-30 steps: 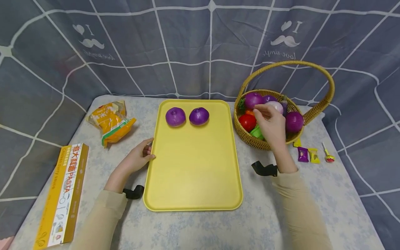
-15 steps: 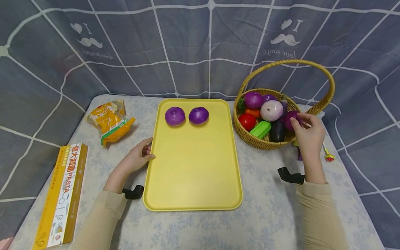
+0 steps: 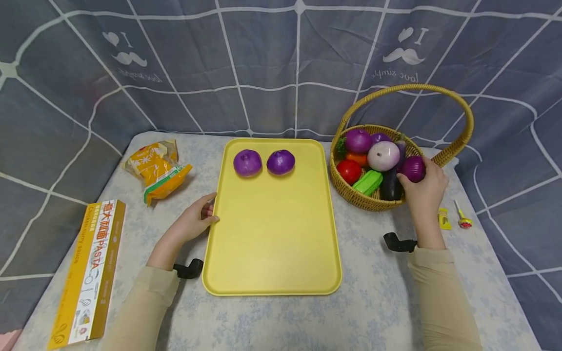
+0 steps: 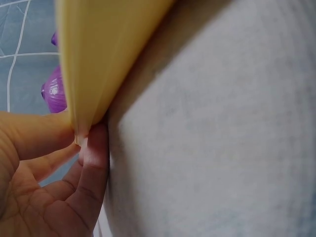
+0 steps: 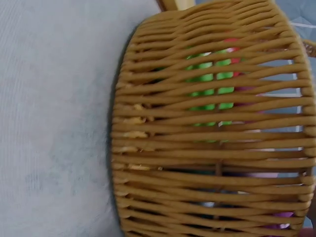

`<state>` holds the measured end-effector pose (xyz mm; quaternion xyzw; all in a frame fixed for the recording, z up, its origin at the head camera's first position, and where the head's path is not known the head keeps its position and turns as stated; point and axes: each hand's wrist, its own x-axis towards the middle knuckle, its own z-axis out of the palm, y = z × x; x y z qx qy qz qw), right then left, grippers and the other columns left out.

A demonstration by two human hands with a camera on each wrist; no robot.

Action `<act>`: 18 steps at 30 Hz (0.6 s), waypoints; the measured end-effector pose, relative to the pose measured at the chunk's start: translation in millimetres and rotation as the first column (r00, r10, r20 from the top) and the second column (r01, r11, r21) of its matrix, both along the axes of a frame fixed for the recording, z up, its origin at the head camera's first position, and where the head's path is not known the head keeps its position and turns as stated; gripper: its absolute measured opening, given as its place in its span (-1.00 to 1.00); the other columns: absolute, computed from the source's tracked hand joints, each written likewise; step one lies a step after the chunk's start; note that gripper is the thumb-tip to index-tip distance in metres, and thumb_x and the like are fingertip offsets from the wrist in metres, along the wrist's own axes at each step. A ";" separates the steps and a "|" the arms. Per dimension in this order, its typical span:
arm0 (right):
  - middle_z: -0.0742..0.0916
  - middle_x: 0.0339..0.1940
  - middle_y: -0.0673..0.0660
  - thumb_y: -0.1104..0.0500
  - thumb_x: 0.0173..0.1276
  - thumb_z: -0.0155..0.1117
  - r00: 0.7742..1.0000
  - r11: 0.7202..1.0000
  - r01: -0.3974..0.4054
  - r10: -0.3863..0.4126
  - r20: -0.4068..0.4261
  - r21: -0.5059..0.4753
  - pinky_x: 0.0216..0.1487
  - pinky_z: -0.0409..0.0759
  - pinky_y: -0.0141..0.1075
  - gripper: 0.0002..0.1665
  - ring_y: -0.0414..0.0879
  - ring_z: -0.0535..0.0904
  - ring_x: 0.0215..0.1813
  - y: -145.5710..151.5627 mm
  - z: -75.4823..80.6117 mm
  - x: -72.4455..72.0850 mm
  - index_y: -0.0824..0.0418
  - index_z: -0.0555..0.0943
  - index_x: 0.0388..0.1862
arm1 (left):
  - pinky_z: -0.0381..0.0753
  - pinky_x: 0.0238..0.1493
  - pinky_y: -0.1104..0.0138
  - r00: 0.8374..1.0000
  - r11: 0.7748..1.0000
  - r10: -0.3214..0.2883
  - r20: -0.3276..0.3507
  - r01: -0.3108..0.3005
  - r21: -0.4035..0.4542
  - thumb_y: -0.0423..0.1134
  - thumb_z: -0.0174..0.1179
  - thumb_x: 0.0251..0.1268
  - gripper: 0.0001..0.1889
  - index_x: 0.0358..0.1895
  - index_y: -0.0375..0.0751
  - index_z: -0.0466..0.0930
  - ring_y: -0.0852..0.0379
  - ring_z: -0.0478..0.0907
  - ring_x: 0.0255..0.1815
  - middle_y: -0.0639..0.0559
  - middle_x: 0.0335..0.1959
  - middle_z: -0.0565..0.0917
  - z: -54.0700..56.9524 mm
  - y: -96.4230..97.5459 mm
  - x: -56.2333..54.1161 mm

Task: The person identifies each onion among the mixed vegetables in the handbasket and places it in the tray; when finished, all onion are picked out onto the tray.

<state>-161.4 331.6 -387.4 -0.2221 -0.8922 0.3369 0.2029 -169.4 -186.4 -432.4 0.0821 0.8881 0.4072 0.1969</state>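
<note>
Presently, the right hand (image 3: pixel 425 190) holds a dark purple, ribbed round onion (image 3: pixel 413 168) between thumb and fingers, spread to its width, inside the right side of a brown woven wicker basket (image 3: pixel 357 197). The left hand (image 3: pixel 194 220) pinches the left rim of a yellow rectangular plastic tray (image 3: pixel 272 234), thumb and fingers nearly together.

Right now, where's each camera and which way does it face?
Head: worn there, facing forward and down at the yellow rectangular tray and rounded brown wicker basket; left fingers, right fingers and beige-sleeved arms show.
Left wrist: worn there, facing the tray's edge; left fingers show.
Right wrist: worn there, facing the basket's side; fingers not clear.
Head and left wrist share the tray.
</note>
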 end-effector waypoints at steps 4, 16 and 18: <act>0.44 0.38 0.41 0.21 0.25 0.42 1.000 0.998 -0.012 0.013 -0.020 0.055 0.43 0.04 0.12 -0.15 0.31 0.19 0.42 0.3 -4.6 -2.4 0.36 0.29 0.46 | 0.43 0.00 0.13 1.000 1.000 -0.003 -0.010 0.003 0.003 -0.42 0.09 0.44 -0.30 0.55 -0.39 -0.03 -0.07 0.42 -0.03 -0.27 0.00 0.46 -1.6 -0.7 0.2; 0.38 0.37 0.34 0.15 0.23 0.46 0.998 1.000 0.000 -0.001 -0.068 -0.012 0.48 0.19 0.08 -0.15 0.21 0.24 0.44 -8.2 -9.5 5.1 0.28 0.31 0.44 | 0.42 0.00 0.14 1.000 1.000 -0.002 -0.004 0.002 0.001 -0.43 0.08 0.44 -0.30 0.54 -0.39 -0.02 -0.08 0.41 -0.04 -0.27 -0.01 0.46 -0.7 0.4 0.8; 0.40 0.35 0.32 0.12 0.21 0.48 0.996 0.999 -0.014 0.011 -0.087 -0.039 0.46 0.26 0.04 -0.15 0.17 0.29 0.41 -12.5 -5.9 6.9 0.27 0.33 0.43 | 0.42 0.00 0.13 1.000 1.000 -0.001 -0.007 0.001 0.003 -0.43 0.08 0.44 -0.30 0.54 -0.40 -0.02 -0.08 0.41 -0.04 -0.27 -0.01 0.46 -0.8 0.2 0.5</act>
